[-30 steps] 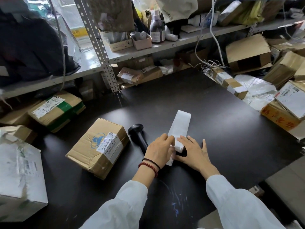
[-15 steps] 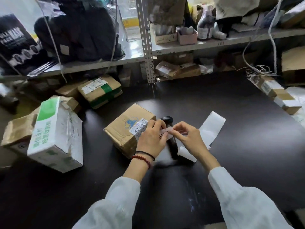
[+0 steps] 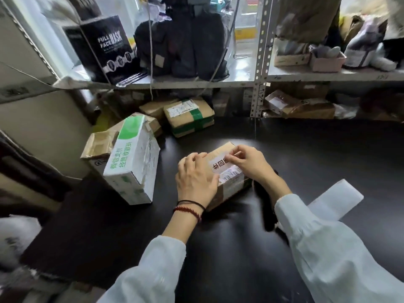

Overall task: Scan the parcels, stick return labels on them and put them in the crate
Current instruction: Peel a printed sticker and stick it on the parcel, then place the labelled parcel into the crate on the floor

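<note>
With right hand (image 3: 251,166) pinching the return label (image 3: 219,166) and left hand (image 3: 193,181) pressing flat-fingered on the cardboard parcel (image 3: 234,190), smooth down without creasing or covering the barcode (image 3: 229,178).

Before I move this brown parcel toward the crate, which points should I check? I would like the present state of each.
1. Return label on top of brown parcel: ok.
2. Label pressed flat everywhere: not ok; right hand pinches its far end.
3. Barcode left uncovered: ok.
4. Left hand rests on the parcel, steadying it: ok.
5. Crate location: cannot tell; not in view.
</note>
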`<action>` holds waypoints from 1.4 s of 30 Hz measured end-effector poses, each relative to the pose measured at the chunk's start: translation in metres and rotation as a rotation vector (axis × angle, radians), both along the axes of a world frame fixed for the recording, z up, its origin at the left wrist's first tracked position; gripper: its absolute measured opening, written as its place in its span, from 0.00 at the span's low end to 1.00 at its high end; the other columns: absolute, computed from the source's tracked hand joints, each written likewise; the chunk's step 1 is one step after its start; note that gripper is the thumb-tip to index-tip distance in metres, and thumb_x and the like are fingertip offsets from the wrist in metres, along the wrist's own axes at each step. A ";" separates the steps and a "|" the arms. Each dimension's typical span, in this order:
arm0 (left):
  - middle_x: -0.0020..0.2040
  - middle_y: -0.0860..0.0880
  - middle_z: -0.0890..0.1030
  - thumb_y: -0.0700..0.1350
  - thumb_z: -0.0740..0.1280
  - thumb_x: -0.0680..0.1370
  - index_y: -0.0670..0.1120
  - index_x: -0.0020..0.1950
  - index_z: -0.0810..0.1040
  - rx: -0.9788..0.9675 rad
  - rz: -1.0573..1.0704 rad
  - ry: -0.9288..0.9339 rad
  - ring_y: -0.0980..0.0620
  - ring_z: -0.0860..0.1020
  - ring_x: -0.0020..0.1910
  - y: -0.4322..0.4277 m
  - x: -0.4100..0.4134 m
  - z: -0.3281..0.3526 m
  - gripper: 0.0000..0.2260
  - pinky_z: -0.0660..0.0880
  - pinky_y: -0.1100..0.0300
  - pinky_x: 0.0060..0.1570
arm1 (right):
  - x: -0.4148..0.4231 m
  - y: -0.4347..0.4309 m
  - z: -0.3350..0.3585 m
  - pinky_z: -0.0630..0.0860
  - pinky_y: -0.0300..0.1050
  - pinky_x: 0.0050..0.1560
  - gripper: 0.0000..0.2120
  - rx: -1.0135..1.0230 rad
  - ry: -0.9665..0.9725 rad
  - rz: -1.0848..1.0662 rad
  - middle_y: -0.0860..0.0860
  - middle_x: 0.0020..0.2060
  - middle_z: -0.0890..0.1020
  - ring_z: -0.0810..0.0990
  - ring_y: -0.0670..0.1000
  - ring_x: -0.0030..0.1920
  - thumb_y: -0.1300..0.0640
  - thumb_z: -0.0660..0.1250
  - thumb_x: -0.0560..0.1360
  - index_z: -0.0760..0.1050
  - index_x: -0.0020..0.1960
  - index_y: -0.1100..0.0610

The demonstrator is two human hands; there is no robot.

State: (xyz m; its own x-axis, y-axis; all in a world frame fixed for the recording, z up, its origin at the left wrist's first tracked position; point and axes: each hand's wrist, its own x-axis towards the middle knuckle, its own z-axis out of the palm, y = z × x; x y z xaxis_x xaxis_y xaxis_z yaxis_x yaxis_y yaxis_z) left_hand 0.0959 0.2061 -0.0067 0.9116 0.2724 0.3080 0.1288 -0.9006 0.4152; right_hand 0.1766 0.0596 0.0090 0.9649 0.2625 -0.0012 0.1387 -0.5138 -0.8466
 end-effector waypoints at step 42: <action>0.64 0.56 0.73 0.63 0.75 0.64 0.53 0.71 0.64 -0.712 -0.594 0.017 0.56 0.77 0.58 -0.093 0.031 0.025 0.40 0.75 0.60 0.57 | -0.115 -0.133 0.003 0.74 0.30 0.49 0.20 0.338 -0.223 -0.816 0.38 0.53 0.78 0.78 0.38 0.54 0.50 0.72 0.73 0.70 0.61 0.48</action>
State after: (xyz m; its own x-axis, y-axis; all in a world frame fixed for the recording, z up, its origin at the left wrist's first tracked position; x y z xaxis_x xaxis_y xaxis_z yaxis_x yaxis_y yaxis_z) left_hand 0.1268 0.1127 0.0186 0.9649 -0.1211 0.2329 -0.2612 -0.3543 0.8979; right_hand 0.0615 -0.0736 0.0124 0.8201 -0.5493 0.1604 0.0190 -0.2539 -0.9671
